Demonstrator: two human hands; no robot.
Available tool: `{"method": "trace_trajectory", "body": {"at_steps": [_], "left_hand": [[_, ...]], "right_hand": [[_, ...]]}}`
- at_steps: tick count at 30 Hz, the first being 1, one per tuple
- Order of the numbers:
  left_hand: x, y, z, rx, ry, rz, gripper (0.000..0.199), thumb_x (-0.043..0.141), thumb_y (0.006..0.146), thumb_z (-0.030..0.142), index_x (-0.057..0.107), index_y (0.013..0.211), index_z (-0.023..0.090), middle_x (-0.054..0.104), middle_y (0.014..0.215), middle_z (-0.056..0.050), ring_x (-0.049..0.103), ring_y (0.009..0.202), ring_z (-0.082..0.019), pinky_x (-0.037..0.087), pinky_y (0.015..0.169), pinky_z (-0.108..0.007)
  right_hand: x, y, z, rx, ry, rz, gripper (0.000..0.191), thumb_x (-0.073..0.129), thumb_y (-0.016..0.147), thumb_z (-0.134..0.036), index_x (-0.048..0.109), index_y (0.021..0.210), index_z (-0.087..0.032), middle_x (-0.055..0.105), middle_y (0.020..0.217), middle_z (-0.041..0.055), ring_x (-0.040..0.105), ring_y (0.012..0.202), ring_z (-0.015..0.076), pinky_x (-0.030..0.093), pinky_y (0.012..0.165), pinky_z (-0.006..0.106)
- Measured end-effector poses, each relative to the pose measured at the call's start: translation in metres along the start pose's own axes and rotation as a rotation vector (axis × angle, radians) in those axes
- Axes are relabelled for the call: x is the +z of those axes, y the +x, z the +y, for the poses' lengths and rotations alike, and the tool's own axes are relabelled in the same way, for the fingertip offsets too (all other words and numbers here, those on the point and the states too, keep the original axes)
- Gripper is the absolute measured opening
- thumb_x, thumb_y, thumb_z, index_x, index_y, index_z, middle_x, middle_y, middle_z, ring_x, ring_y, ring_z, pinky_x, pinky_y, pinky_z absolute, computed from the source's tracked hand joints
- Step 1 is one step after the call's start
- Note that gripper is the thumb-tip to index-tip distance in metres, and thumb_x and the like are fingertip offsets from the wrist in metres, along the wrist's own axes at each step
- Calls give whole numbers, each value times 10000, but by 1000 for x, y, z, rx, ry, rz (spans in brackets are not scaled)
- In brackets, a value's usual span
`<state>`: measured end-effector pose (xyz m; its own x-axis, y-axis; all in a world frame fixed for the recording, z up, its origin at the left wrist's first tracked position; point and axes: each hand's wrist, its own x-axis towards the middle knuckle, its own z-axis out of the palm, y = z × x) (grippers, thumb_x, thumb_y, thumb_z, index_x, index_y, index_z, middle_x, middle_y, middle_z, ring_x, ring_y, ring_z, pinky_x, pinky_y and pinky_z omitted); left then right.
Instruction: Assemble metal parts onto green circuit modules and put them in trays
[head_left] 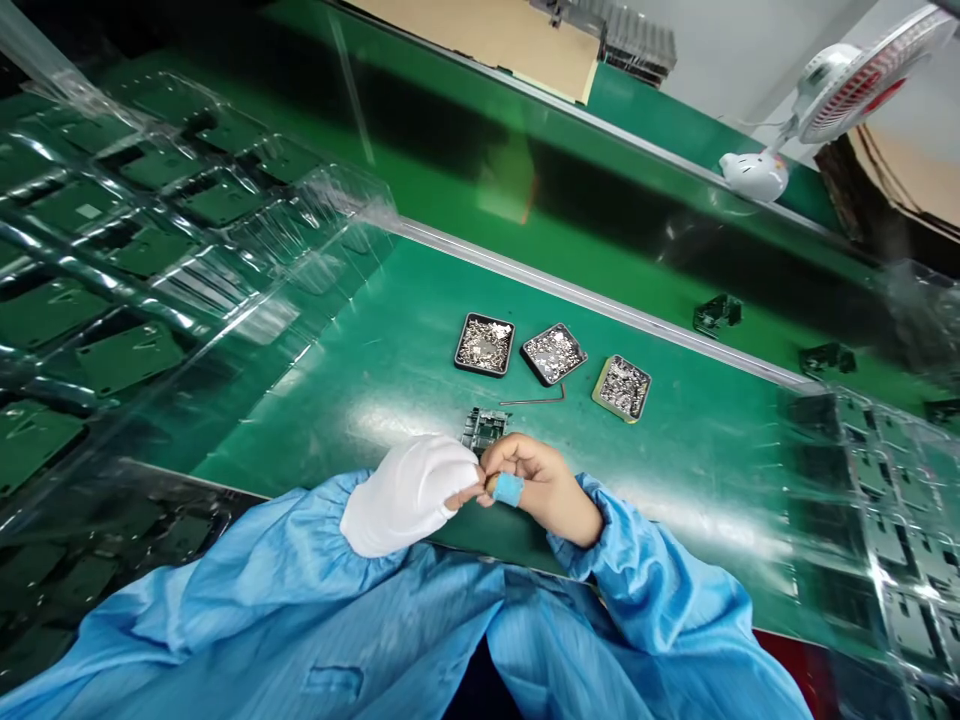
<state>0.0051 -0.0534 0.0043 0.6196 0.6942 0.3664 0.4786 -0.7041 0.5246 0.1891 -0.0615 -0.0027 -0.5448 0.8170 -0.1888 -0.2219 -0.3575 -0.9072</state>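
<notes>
My left hand (418, 490), in a white glove with bare fingertips, meets my right hand (534, 482) just above the near part of the green table. Both hands are closed in a pinch, fingertips together; whatever lies between them is too small or hidden to make out. Blue tape (508, 489) wraps my right thumb. Just beyond my fingers lies a small metal part with slots (484, 428), its near side covered by my hands. Farther on, an L-shaped hex key (534, 401) rests on the table.
Three small trays of tiny metal pieces stand beyond the hex key: a left tray (484, 345), a middle tray (554, 354) and a right tray (623, 388). Clear plastic trays (217, 270) with flat parts are stacked at left, more trays (892, 530) at right. A fan (757, 175) stands on the shelf.
</notes>
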Motion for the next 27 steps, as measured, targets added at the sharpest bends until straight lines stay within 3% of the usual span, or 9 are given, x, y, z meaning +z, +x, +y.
{"method": "trace_trajectory", "body": {"at_steps": [3, 8, 10, 13, 15, 17, 22, 27], "left_hand": [[1, 4, 3, 72, -21, 24, 314, 393, 883, 161, 549, 612, 180, 594, 598, 4, 493, 539, -119, 362, 520, -250], [3, 10, -1, 77, -121, -3, 282, 415, 916, 276, 551, 682, 194, 622, 678, -12, 554, 610, -140, 424, 574, -267], [8, 11, -9, -41, -149, 68, 236, 505, 869, 419, 579, 885, 196, 657, 902, -66, 617, 831, -200, 490, 738, -330], [18, 12, -22, -278, -144, 66, 648, 676, 694, 495, 459, 1203, 158, 547, 1234, -162, 519, 1162, -316, 443, 958, -458], [25, 13, -27, -387, -174, -29, 667, 675, 687, 406, 409, 1244, 150, 546, 1230, -155, 530, 1156, -310, 452, 957, -453], [28, 14, -27, -439, -214, -64, 550, 613, 725, 323, 414, 1212, 164, 576, 1156, -117, 577, 1075, -269, 483, 914, -414], [24, 15, -19, -355, -178, 15, 423, 535, 781, 297, 427, 1173, 184, 541, 1118, -99, 571, 1040, -241, 495, 888, -386], [22, 14, -15, -286, -107, 7, 438, 546, 769, 263, 411, 1176, 175, 532, 1100, -108, 562, 1032, -252, 500, 870, -397]], "right_hand": [[-6, -2, -9, 36, -88, -70, 321, 697, 779, -451, 547, 815, -169, 573, 715, -11, 561, 589, 83, 491, 566, 214], [-19, -4, -30, -152, -539, -145, 166, 596, 870, -314, 585, 806, -161, 575, 797, 23, 538, 671, 99, 459, 606, 224], [-27, -1, -36, -257, -704, -96, 110, 558, 885, -253, 585, 819, -170, 582, 808, 27, 539, 698, 112, 460, 636, 238], [-39, 7, -39, -401, -882, 65, 73, 521, 881, -182, 566, 824, -180, 571, 825, 31, 535, 744, 131, 460, 695, 263], [-44, 13, -35, -444, -978, 92, 70, 500, 877, -157, 550, 836, -184, 569, 845, 39, 537, 791, 149, 458, 738, 287], [-44, 16, -28, -481, -1064, 75, 70, 486, 878, -150, 542, 855, -186, 575, 899, 58, 542, 863, 172, 449, 800, 325], [-39, 17, -17, -554, -1119, 109, 68, 481, 881, -149, 531, 863, -190, 567, 1053, 89, 526, 1006, 193, 422, 892, 368], [-37, 16, -14, -555, -1100, 117, 76, 467, 892, -155, 526, 882, -202, 578, 1033, 77, 534, 988, 184, 433, 881, 358]]}}
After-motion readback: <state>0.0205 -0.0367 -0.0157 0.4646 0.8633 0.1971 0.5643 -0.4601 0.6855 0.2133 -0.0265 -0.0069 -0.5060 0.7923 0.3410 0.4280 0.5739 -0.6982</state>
